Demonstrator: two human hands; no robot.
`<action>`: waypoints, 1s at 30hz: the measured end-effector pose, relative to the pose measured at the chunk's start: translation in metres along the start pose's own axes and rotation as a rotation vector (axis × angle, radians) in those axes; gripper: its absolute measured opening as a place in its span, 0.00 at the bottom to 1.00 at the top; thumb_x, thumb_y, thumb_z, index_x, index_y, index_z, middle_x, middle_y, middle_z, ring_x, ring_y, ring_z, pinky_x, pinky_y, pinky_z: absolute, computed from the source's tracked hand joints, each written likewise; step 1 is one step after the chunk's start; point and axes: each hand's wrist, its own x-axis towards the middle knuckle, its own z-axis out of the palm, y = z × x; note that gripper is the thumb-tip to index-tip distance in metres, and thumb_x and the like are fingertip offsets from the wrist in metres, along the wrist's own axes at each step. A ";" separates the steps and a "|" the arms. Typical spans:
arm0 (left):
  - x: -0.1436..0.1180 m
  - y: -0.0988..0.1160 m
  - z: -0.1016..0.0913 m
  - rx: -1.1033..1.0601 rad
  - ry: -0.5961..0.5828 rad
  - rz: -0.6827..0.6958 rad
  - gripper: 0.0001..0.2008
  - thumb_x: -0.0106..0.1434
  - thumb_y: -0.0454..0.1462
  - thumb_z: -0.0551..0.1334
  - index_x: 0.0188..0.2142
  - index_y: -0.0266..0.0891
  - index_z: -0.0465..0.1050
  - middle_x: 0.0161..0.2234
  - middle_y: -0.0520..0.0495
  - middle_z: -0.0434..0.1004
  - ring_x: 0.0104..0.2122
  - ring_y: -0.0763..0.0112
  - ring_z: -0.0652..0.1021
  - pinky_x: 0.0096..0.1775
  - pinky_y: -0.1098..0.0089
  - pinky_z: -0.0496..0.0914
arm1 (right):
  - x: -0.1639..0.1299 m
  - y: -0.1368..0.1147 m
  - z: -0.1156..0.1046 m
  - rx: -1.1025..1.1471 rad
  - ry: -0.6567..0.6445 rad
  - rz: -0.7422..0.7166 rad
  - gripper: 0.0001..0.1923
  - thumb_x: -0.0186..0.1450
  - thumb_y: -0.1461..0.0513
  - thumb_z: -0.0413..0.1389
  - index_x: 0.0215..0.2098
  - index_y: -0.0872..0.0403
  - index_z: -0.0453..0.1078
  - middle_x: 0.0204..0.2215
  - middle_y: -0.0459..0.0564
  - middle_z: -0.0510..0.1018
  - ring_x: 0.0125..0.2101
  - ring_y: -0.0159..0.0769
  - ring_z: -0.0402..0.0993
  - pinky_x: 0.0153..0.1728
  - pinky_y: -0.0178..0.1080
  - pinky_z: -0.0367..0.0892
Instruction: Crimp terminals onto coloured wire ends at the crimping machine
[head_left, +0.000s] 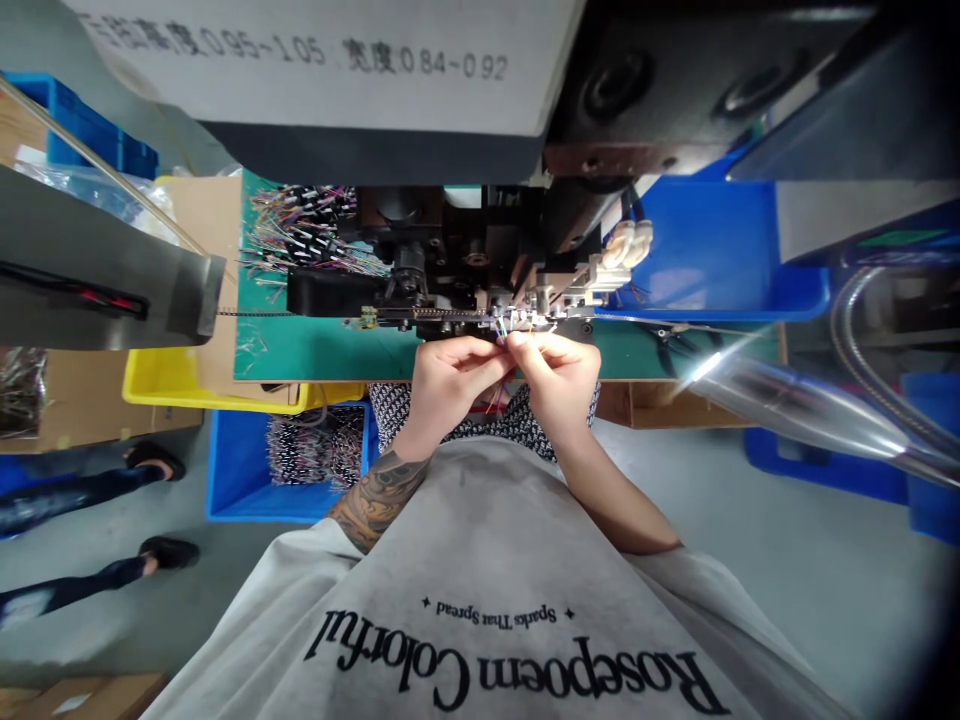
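Coloured thin wires (501,330) sit pinched between both hands at the near edge of the black machine (450,270) on the green desk (300,350). Left hand (450,375) and right hand (559,375) touch, fingers (517,340) clamped on the wires.

A white label (322,60) on the machine housing at the top of the view carries a printed line of Chinese characters mixed with figures; the readable parts are "095~105" and, after further characters, "084~092". The first characters at the left end are cut off and blurred, so they cannot be made out. The grey shirt (480,580) of the person at work bears black lettering, seen upside down from the head camera: large words "Rosepoem Colorful", and above them a smaller line "Sparks That Spread" set between two small star marks.
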 end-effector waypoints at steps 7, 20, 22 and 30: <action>0.002 -0.004 0.000 -0.024 0.018 0.059 0.09 0.58 0.41 0.79 0.32 0.40 0.85 0.29 0.50 0.86 0.27 0.70 0.84 0.30 0.74 0.80 | 0.005 -0.002 0.002 0.004 0.068 -0.043 0.21 0.67 0.57 0.63 0.18 0.54 0.71 0.18 0.42 0.71 0.22 0.27 0.64 0.25 0.34 0.63; 0.002 -0.002 0.001 -0.058 0.010 -0.021 0.08 0.61 0.41 0.76 0.33 0.39 0.83 0.28 0.50 0.85 0.26 0.68 0.84 0.30 0.69 0.82 | 0.001 0.006 0.000 0.013 -0.014 0.004 0.17 0.66 0.53 0.66 0.24 0.53 0.80 0.18 0.42 0.71 0.22 0.27 0.64 0.24 0.33 0.63; 0.001 -0.001 0.001 -0.052 0.009 -0.004 0.07 0.60 0.40 0.77 0.32 0.40 0.83 0.27 0.51 0.84 0.26 0.69 0.84 0.30 0.70 0.82 | 0.000 0.004 0.000 0.006 0.002 -0.005 0.19 0.66 0.53 0.65 0.21 0.53 0.77 0.17 0.42 0.71 0.21 0.27 0.64 0.23 0.33 0.64; 0.003 -0.007 0.000 -0.031 0.034 0.067 0.08 0.57 0.39 0.78 0.32 0.40 0.82 0.29 0.51 0.85 0.29 0.71 0.84 0.32 0.73 0.80 | 0.006 -0.004 0.004 0.009 0.045 -0.015 0.19 0.66 0.56 0.63 0.19 0.54 0.77 0.16 0.41 0.67 0.20 0.25 0.61 0.22 0.33 0.59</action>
